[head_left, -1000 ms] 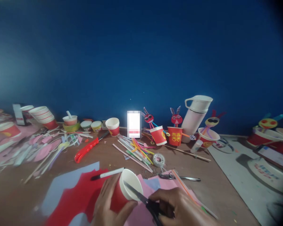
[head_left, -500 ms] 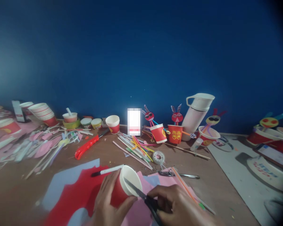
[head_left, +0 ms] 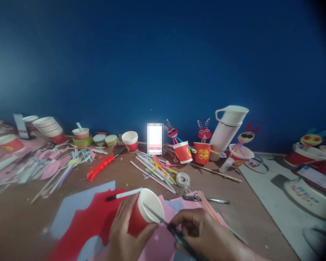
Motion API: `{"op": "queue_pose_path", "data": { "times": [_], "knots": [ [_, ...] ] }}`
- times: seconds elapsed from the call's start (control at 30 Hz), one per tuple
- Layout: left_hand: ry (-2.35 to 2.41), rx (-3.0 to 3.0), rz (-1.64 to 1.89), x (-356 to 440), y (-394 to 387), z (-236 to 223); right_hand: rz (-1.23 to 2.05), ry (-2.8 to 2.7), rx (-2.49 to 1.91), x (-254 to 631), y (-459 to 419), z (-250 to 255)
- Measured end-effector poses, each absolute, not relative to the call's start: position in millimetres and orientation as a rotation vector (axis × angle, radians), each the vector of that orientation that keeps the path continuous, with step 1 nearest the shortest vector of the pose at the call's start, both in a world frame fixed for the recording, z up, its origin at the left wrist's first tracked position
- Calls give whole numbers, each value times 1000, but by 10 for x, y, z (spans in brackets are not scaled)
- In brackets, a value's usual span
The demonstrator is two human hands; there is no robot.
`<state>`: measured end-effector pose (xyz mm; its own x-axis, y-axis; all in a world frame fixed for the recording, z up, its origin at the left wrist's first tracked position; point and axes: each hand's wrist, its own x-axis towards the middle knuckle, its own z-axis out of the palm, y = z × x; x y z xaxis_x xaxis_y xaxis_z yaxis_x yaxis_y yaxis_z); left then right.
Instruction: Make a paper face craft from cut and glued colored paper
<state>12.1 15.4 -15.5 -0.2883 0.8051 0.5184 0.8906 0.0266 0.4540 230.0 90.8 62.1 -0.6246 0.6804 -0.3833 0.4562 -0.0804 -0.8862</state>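
Note:
My left hand (head_left: 129, 228) is wrapped round a red paper cup (head_left: 151, 205) with a white inside, tilted so its mouth faces right and up. In my right hand (head_left: 198, 232) is a pair of black-handled scissors (head_left: 176, 233), its blade reaching over the rim into the cup's mouth. Whether the blades are parted is hard to make out. Beneath the hands lie red paper (head_left: 89, 217), pale blue paper (head_left: 70, 206) and pink paper (head_left: 157, 243). A black-and-white marker (head_left: 125, 194) lies just behind the left hand.
Beyond the hands are drinking straws (head_left: 154, 170), a tape roll (head_left: 183, 179), a pen (head_left: 217, 201) and a red-handled knife (head_left: 101, 166). Decorated cup figures (head_left: 202, 152) and a tilted flask (head_left: 228, 130) stand by the blue wall. Stacked cups (head_left: 50, 128) and paper scraps (head_left: 54, 165) are at left.
The scissors have swung slightly, their handles lower and the blade a little flatter across the cup's rim. The left hand keeps its hold on the cup.

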Motion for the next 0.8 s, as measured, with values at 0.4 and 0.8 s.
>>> {"op": "queue_pose_path", "data": {
  "times": [0.4, 0.8],
  "knots": [
    [-2288, -1799, -1155, 116, 137, -111, 1282, -2372, -1190, 2340, 817, 710],
    [-2426, -1732, -1575, 99, 114, -92, 901, -2475, -1049, 2405, 706, 693]
  ]
}}
